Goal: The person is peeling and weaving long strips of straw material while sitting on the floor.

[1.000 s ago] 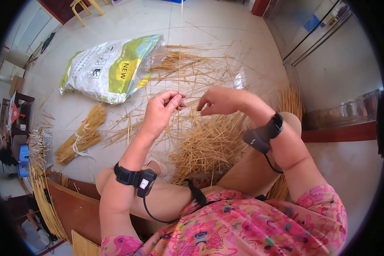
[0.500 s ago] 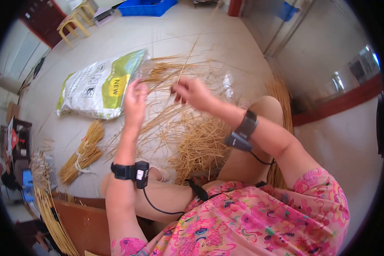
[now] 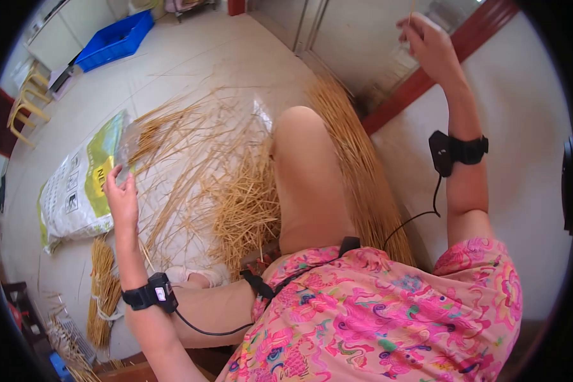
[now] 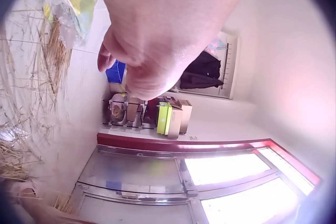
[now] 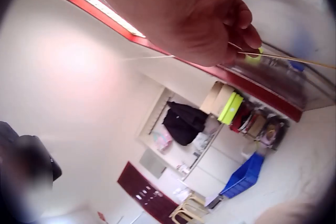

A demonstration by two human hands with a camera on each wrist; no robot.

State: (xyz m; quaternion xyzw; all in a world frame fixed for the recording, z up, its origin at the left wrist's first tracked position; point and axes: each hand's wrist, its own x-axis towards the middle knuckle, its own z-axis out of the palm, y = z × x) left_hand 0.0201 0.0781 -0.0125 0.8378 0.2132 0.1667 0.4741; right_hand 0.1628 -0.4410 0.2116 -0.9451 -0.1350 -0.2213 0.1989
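Raised at the upper right of the head view, my right hand (image 3: 434,49) pinches a thin straw stalk (image 5: 299,59) between thumb and fingers. The stalk reaches out past the fingertips in the right wrist view. My left hand (image 3: 123,202) is on the other side, held up with loosely bent fingers and nothing in them. In the head view it overlaps the edge of a white and green plastic bag (image 3: 76,190). Long straw stalks (image 3: 156,135) stick out of the bag's mouth. A heap of short straw pieces (image 3: 245,213) lies on the floor between the arms.
A tied straw bundle (image 3: 102,286) lies below the bag. Long straw stalks (image 3: 353,159) lie beside the bent knee (image 3: 305,165), near a metal door with a red sill (image 3: 420,83). Farther back are a blue crate (image 3: 111,44) and wooden stools (image 3: 28,108).
My right hand has swung away to the right and up with the straw stalk, and my left hand has moved apart from it. The head view has turned right.
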